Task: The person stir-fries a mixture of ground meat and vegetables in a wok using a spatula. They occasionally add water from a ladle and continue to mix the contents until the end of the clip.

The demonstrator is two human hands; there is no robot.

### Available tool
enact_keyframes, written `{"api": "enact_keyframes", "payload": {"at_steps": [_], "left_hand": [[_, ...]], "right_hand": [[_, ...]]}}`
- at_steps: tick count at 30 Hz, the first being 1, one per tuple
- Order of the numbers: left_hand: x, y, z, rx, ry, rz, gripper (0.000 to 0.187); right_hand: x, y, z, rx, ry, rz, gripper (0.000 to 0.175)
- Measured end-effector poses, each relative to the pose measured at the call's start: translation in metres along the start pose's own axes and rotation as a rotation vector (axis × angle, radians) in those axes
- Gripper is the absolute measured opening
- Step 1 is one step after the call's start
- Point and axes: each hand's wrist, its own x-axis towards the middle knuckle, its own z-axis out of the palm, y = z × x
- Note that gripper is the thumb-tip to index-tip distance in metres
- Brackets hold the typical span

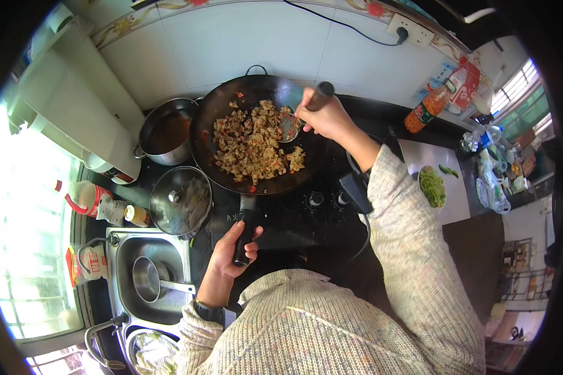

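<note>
A dark wok [281, 185] sits on the black cooktop [281, 225], holding a crumbly browned mixture with red bits [251, 140]. My left hand [230, 248] grips the black wok handle [242, 239] from the near side. Above the wok's right part, my right hand [326, 115] is closed around the dark grip of a metal spatula [288, 129]. The spatula's blade rests among the food at its right edge, with some mixture on it. A smaller clump of food [296, 158] lies just below the blade.
Left of the wok stand a steel pot [169, 154] of brown liquid and a glass-lidded pan [180, 200]. A saucepan [146, 279] lies in the steel sink [122, 262]. At right, a bowl of sliced green vegetable [432, 186] sits on a board [455, 206] near a chili bottle [427, 110].
</note>
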Motion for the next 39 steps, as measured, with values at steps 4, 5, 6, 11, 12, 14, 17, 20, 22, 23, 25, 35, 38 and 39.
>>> {"api": "enact_keyframes", "payload": {"at_steps": [4, 5, 6, 11, 12, 14, 17, 20, 22, 23, 25, 35, 38, 39], "left_hand": [[0.002, 0.001, 0.000, 0.002, 0.020, 0.019, 0.028], [0.001, 0.000, 0.001, 0.014, -0.008, 0.019, 0.028], [0.001, 0.001, 0.001, 0.025, -0.001, 0.020, 0.028], [0.000, 0.001, 0.003, 0.027, 0.001, 0.010, 0.029], [0.000, 0.000, 0.002, 0.018, -0.003, 0.011, 0.030], [0.000, -0.001, 0.000, 0.007, -0.022, 0.022, 0.032], [0.002, -0.001, 0.000, 0.009, -0.018, 0.013, 0.032], [0.003, 0.000, 0.001, 0.024, -0.019, 0.015, 0.032], [0.003, 0.000, 0.001, 0.027, -0.021, 0.020, 0.032], [0.002, -0.001, 0.001, 0.024, -0.010, 0.018, 0.031], [0.002, -0.002, 0.001, 0.038, -0.009, 0.027, 0.031], [0.002, -0.001, -0.001, -0.091, -0.039, -0.009, 0.013], [0.001, 0.001, 0.000, -0.036, -0.017, -0.003, 0.014], [0.002, 0.003, 0.001, -0.025, -0.038, 0.010, 0.013]], "right_hand": [[-0.006, -0.007, 0.005, -0.052, -0.025, -0.071, 0.015], [-0.008, -0.010, 0.006, -0.062, 0.041, -0.091, 0.016], [-0.009, -0.010, 0.009, 0.067, -0.007, 0.026, 0.015], [-0.011, -0.004, 0.018, 0.187, -0.045, 0.009, 0.018], [-0.010, -0.002, 0.016, 0.152, 0.008, -0.025, 0.014], [-0.012, 0.002, 0.013, 0.084, 0.137, -0.061, 0.012], [-0.013, 0.004, 0.007, 0.244, -0.026, 0.156, 0.014], [-0.019, -0.002, 0.000, 0.199, -0.054, 0.095, 0.016], [-0.025, -0.009, 0.001, 0.121, -0.017, 0.019, 0.017], [-0.027, -0.011, 0.001, 0.096, 0.076, -0.043, 0.016], [-0.031, -0.014, 0.007, 0.164, 0.000, 0.088, 0.016], [0.006, 0.017, 0.013, 0.225, 0.080, -0.264, 0.009], [0.019, 0.033, 0.030, 0.389, -0.048, -0.132, 0.014], [0.022, 0.038, 0.034, 0.275, -0.069, -0.188, 0.013]]}}
